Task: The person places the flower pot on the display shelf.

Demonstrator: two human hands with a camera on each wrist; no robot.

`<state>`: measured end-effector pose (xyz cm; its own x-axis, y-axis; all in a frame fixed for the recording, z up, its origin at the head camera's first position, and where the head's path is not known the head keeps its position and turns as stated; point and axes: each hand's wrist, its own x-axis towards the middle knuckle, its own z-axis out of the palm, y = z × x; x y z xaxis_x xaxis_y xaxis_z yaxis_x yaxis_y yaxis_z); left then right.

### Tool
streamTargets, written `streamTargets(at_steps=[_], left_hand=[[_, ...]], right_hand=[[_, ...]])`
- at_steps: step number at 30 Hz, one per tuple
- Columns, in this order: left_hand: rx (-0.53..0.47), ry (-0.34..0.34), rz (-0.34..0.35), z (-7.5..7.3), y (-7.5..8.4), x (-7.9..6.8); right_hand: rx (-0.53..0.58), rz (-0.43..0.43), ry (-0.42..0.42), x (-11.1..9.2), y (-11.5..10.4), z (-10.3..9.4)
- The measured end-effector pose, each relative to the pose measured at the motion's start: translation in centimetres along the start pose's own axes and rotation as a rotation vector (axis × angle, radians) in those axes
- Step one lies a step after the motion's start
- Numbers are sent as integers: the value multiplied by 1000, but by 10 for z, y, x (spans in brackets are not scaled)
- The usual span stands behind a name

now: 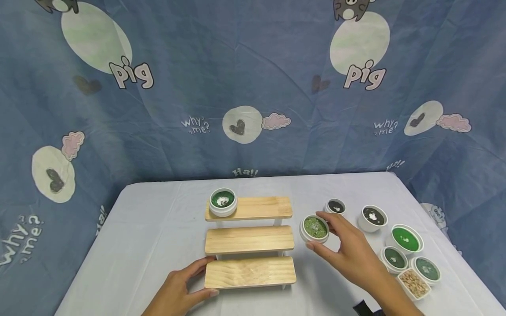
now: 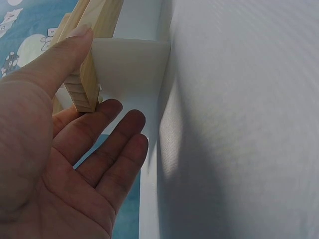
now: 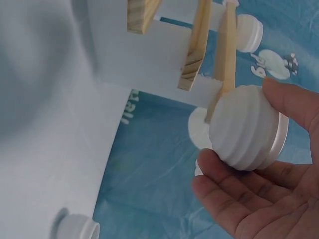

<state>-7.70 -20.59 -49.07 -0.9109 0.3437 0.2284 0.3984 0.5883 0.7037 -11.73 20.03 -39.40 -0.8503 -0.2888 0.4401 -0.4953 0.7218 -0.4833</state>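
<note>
A three-step wooden stand (image 1: 250,240) on white supports stands on the table. My left hand (image 1: 178,285) holds the left end of its lowest board (image 2: 89,82), thumb on one edge and index finger on the other; the remaining fingers lie off the wood. My right hand (image 1: 352,250) pinches a small white ribbed cup (image 3: 244,129) between thumb and fingers. Green flaky stuff (image 1: 316,227) fills that cup, which hangs just right of the stand's middle step. On the top step's left end sits another white cup (image 1: 223,202) with a dark green, white-marked surface.
Right of my right hand stand several white cups: a small dark one (image 1: 336,206), a larger dark one (image 1: 372,218), a bright green one (image 1: 406,239) and duller green ones (image 1: 427,269). A square dish (image 1: 414,284) of beige pieces adjoins them. Blue printed cloth (image 1: 253,87) hangs behind.
</note>
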Motion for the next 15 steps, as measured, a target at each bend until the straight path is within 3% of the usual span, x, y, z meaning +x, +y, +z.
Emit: streamTargets(at_steps=[15], left_hand=[[5,4,8,0,-1,0]], right_hand=[[67,52,-47,15,-5,2]])
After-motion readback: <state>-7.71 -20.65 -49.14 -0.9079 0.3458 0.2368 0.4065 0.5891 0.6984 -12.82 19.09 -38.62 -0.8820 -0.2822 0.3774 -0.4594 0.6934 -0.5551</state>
